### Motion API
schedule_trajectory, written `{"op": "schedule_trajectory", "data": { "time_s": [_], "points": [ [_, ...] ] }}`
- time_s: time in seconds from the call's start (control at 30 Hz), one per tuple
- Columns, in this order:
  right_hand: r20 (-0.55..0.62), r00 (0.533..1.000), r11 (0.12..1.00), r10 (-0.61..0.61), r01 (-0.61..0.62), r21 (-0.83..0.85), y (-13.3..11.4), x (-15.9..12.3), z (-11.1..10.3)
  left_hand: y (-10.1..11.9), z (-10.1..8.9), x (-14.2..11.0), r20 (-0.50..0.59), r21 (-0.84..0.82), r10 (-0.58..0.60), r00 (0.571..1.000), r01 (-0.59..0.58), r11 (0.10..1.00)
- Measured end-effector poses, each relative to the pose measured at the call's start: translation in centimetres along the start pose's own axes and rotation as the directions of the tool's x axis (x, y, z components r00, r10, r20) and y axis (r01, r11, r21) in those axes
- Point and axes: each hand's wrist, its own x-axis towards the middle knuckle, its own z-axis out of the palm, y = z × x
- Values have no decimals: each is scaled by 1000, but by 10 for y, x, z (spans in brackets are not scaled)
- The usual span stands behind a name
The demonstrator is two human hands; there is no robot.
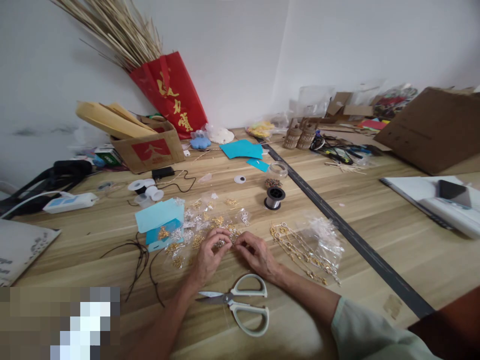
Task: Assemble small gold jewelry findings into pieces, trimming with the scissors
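Observation:
My left hand [210, 254] and my right hand [258, 254] are close together over the wooden table, thumbs and fingertips pinched. Whatever they hold is too small to make out. Just beyond the fingers lie piles of small gold and silver jewelry findings [197, 240], partly hidden by my left hand. Below my hands rest white-handled scissors [240, 302], blades slightly apart and pointing left. Beaded gold and silver chains [300, 255] lie right of my right hand, beside clear plastic bags [324, 237]. A spool of thin wire [275, 198] stands farther back.
Blue cards [159, 216] and black cord [140, 260] lie on the left, near a power strip [70, 202]. A jar of beads [276, 175] stands behind the spool. Cardboard boxes [431, 130] and a red bag [172, 95] line the wall. A dark strip [348, 232] crosses the table.

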Motion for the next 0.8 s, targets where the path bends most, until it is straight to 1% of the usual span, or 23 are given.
{"op": "schedule_trajectory", "data": {
  "time_s": [0.2, 0.33, 0.47, 0.57, 0.67, 0.8],
  "points": [
    [-9, 997, 997, 70, -70, 44, 0, 0, 1, 3, 0, 0, 4, 2, -15, 1000, 15, 1000],
    [5, 995, 993, 103, -103, 56, 0, 1, 0, 1, 0, 0, -19, -16, -14, 1000, 14, 1000],
    [-28, 988, 986, 152, -149, 79, 1, 2, -2, 0, -1, 1, -115, -48, -20, 993, 14, 999],
    [-58, 986, 985, 156, -151, 80, 3, 3, -3, -2, -3, 2, -199, -66, -50, 979, 38, 997],
    [-78, 987, 988, 144, -138, 73, 5, 3, -4, -7, -6, 1, -275, -49, -128, 953, 119, 992],
    [-88, 984, 987, 153, -147, 66, 9, 2, -3, -15, -12, 0, -353, -42, -240, 905, 241, 970]
  ]
}}
